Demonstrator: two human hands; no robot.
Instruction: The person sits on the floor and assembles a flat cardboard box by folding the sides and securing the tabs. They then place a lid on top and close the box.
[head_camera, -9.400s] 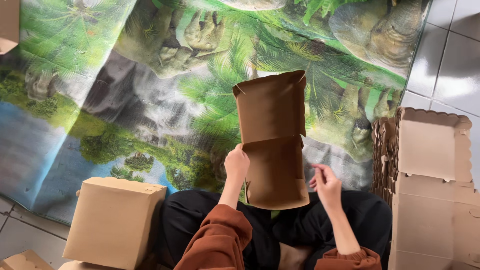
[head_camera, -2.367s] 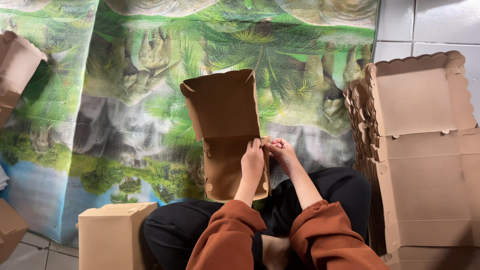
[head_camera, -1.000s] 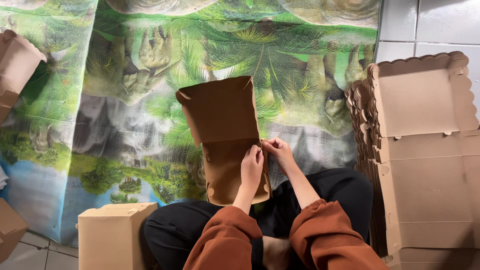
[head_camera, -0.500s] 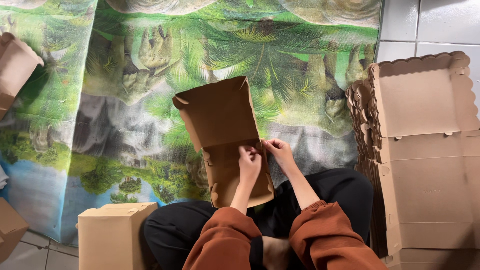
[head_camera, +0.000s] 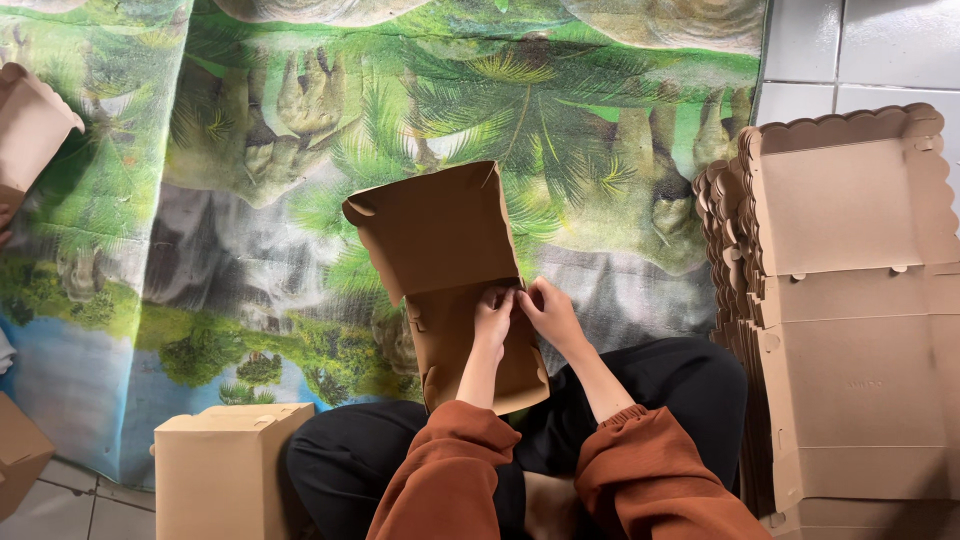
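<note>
Your left hand (head_camera: 492, 312) and right hand (head_camera: 548, 310) side by side, fingers pinching the right edge of the brown cardboard box blank (head_camera: 450, 270), held above your lap, flat blanks stacked (head_camera: 850, 320) off to the right hand's side

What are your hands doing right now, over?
Left hand and right hand both pinching the right edge of the half-folded brown cardboard box. Box lid flap raised. Stack of flat boxes to the right, apart.

Matt brown cardboard box (head_camera: 445, 270), woven printed mat (head_camera: 200, 200), glossy floor tiles (head_camera: 860, 40).
</note>
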